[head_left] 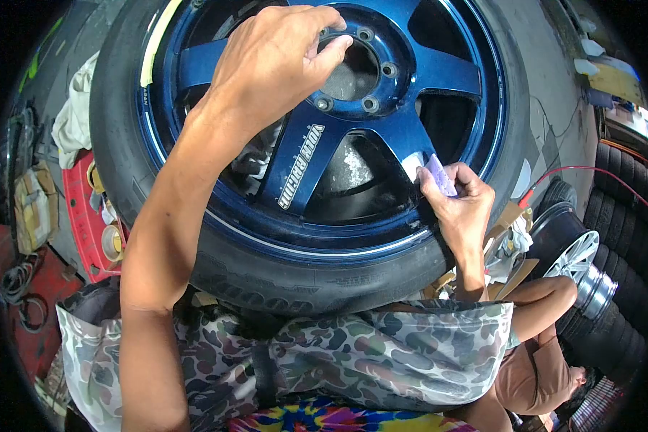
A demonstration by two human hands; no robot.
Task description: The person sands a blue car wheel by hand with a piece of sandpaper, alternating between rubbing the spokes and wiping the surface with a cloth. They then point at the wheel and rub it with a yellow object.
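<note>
A blue alloy wheel (302, 162) with white VOLK RACING lettering sits inside a black tire (273, 281) in front of me. My left hand (284, 54) is over the hub beside the center bore, thumb and forefinger apart, with nothing seen between them. At the lower right spoke, my right hand (464, 205) pinches a small folded piece of purple sandpaper (440, 175). The sandpaper is right beside a pale patch (412, 164) on the spoke's edge; whether they touch is hard to tell.
Yellow masking tape (158, 43) runs along the rim's upper left. A red tray (86, 216) holding a tape roll (112, 242) is at left. On the right are a silver wheel (594, 277), stacked tires (615, 194), a red cable (590, 169) and a seated person (547, 367).
</note>
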